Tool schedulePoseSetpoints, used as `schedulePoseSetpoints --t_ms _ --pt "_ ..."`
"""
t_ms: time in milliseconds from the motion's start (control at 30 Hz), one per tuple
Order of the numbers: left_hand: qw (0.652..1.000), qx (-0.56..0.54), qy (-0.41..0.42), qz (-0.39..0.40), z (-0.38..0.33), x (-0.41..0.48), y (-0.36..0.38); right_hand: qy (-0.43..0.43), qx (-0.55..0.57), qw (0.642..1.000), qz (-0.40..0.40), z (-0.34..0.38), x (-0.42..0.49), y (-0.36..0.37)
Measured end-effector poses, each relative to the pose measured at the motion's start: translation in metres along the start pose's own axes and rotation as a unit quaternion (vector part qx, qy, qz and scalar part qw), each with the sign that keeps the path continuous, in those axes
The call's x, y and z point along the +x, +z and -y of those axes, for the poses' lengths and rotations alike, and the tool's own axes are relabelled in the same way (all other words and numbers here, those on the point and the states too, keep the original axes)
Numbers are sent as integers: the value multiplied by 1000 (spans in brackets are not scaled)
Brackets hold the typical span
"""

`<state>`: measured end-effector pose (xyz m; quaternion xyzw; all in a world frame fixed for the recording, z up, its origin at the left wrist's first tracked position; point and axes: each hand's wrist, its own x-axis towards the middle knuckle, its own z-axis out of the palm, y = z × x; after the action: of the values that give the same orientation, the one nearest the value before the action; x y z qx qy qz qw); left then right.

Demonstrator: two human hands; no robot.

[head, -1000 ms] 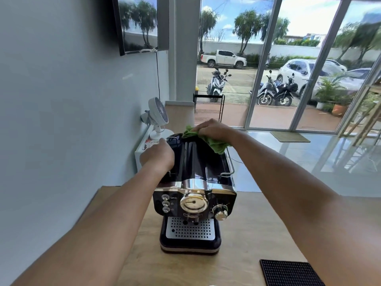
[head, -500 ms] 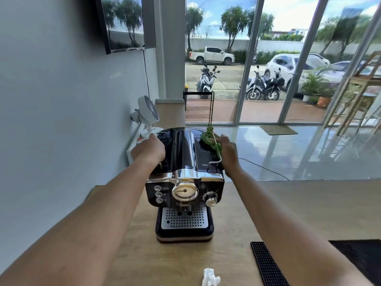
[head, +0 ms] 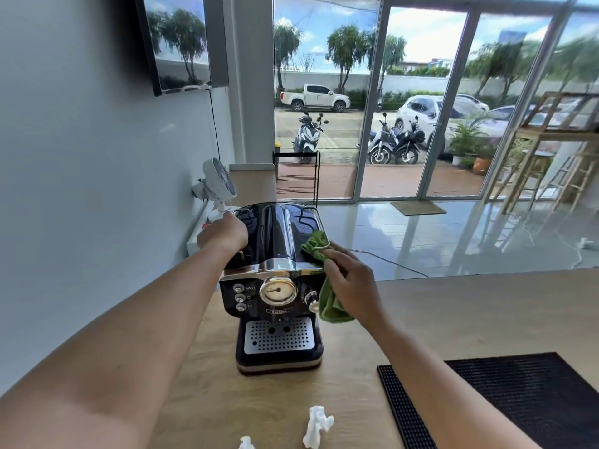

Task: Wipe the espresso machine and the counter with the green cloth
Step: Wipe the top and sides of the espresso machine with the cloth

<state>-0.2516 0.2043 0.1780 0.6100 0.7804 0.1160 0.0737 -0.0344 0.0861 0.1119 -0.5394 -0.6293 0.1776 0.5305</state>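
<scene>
**Fingers pinch the cloth at the machine's right edge**

Fingers of the right hand [head: 351,286] are closed on the green cloth [head: 327,306], which drapes from the machine's [head: 275,286] top right rail down past its front corner; the rest of the cloth hangs just below the fingers, beside the right knob [head: 311,299]. Across the top from them, the left hand [head: 223,234] is clenched over the machine's upper left edge, apparently steadying it, though what its fingers hold is hidden.

Risks, as I judge them: the cloth's upper fold lies against the thin wire rail [head: 319,246] just above the fingers, so a firm downward stroke could snag it and jerk the machine. A dragging fold could also turn the knob. If the left hand lets go, a sideways push might slide the machine on the table [head: 453,319]. Near the viewer, well below the fingers, white scraps [head: 317,424] lie on the table and could be swept off during the later wipe.
</scene>
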Motion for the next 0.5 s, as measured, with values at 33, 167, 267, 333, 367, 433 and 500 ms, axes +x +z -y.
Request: schedulePoseSetpoints --t_ms 33,167,267,333,367,433,500 --pt "1000 -2 -2 1 0 0 0 -40 -59 997 -19 1 -7 2" --pt "1000 -7 -3 -3 -1 2 0 -120 -209 969 -53 11 -27 8" --pt "1000 -4 -4 1 -1 3 0 -200 -290 935 -39 28 -33 7" --pt "1000 -6 -3 2 -1 5 1 -218 -276 936 15 49 -39 10" --pt "1000 -10 -1 5 -1 5 1 -187 -237 953 37 65 -36 11" --pt "999 -30 -2 17 -1 8 2 -51 -118 990 60 95 -16 8" --pt "998 -62 2 27 1 10 4 50 -4 998 27 110 22 3"
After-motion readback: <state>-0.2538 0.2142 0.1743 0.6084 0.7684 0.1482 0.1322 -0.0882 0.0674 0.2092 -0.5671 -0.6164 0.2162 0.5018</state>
